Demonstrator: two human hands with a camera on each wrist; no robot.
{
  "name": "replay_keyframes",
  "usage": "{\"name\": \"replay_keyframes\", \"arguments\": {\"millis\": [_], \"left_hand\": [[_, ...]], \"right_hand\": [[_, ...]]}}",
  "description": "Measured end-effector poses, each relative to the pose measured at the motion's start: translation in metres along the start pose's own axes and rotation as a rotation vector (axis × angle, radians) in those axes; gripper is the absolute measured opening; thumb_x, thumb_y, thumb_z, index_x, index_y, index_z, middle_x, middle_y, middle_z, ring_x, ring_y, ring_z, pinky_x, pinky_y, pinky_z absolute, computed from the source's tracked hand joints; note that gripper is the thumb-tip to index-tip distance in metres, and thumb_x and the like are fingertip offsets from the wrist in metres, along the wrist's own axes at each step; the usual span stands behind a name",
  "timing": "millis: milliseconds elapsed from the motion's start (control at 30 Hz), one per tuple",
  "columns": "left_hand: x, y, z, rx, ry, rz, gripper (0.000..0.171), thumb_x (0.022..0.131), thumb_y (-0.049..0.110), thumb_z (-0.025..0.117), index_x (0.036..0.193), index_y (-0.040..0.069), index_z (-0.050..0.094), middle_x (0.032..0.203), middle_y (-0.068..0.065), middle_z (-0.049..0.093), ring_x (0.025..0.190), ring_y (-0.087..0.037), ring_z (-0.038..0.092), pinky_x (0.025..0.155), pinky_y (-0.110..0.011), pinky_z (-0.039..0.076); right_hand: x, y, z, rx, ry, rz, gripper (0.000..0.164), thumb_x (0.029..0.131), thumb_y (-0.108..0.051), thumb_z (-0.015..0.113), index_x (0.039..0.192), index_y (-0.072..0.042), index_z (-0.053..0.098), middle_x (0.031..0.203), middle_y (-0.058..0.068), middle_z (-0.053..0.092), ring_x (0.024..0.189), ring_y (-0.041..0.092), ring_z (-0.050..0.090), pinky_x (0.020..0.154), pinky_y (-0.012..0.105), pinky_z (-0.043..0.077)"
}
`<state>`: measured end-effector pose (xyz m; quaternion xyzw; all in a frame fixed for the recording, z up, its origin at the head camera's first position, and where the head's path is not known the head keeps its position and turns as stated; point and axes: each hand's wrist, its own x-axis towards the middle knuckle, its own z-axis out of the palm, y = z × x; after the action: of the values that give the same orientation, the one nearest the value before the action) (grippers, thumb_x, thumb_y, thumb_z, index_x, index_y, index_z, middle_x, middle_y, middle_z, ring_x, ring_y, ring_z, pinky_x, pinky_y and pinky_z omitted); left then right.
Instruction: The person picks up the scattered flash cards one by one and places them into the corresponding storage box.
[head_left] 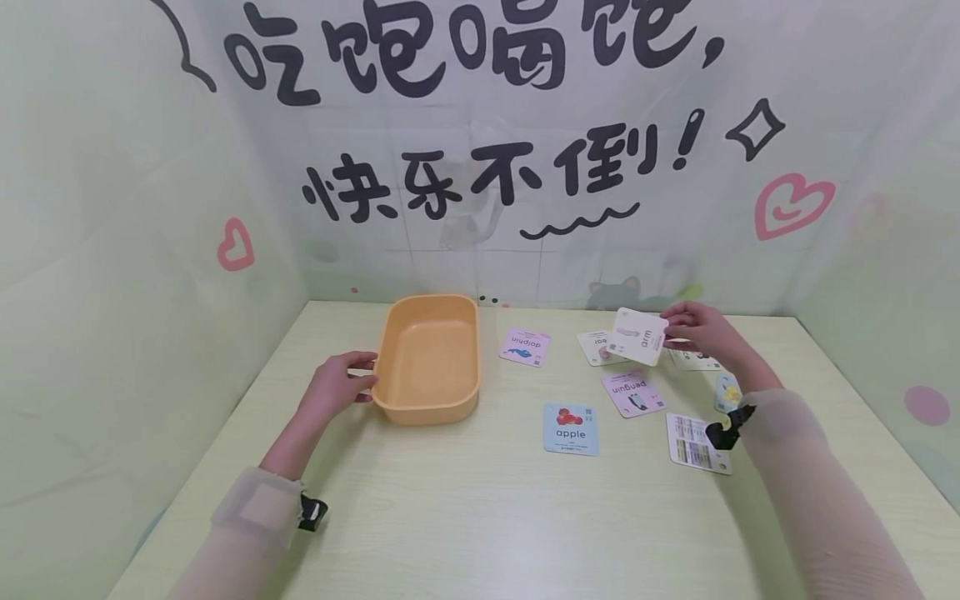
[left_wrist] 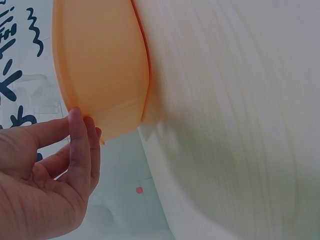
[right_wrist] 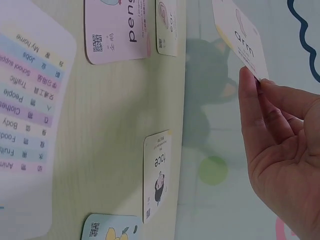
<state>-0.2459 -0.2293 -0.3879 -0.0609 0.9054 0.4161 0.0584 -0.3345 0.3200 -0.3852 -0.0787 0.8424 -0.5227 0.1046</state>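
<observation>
An orange plastic basin stands on the table at left of centre. My left hand is at its left side, fingertips touching the outer wall near the rim. My right hand pinches a white "arm" card by its edge between thumb and fingers, raised above the table. The "ear" card lies partly hidden behind it. Below my right hand, a "face" card lies on the table, partly covered in the head view.
More cards lie on the table: a purple "dolphin" card, a purple "penguin" card, a blue "apple" card, a list card and a blue card with yellow fruit. A printed curtain rises behind the table.
</observation>
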Motion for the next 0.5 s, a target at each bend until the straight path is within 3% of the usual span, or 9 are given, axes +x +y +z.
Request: {"name": "replay_keyframes", "arguments": {"millis": [300,500], "left_hand": [[-0.0005,0.0013,-0.0003,-0.002,0.0,-0.008,0.05,0.097,0.003,0.059,0.144,-0.005,0.045,0.139,-0.028,0.053,0.115,-0.039,0.064,0.076,-0.027,0.065],[-0.0006,0.0019,-0.0007,-0.002,-0.003,-0.019,0.051,0.097,0.004,0.06,0.145,-0.005,0.045,0.14,-0.028,0.052,0.114,-0.039,0.064,0.076,-0.027,0.066]], "right_hand": [[0.006,-0.0034,0.0051,-0.023,-0.005,0.001,0.04,0.102,-0.003,0.052,0.135,0.013,0.039,0.101,-0.004,0.066,0.086,-0.004,0.064,0.094,0.036,0.062],[0.0088,-0.0051,0.0075,-0.012,-0.016,-0.014,0.039,0.101,-0.002,0.051,0.135,0.014,0.039,0.099,-0.007,0.065,0.086,-0.004,0.064,0.094,0.036,0.062]]}}
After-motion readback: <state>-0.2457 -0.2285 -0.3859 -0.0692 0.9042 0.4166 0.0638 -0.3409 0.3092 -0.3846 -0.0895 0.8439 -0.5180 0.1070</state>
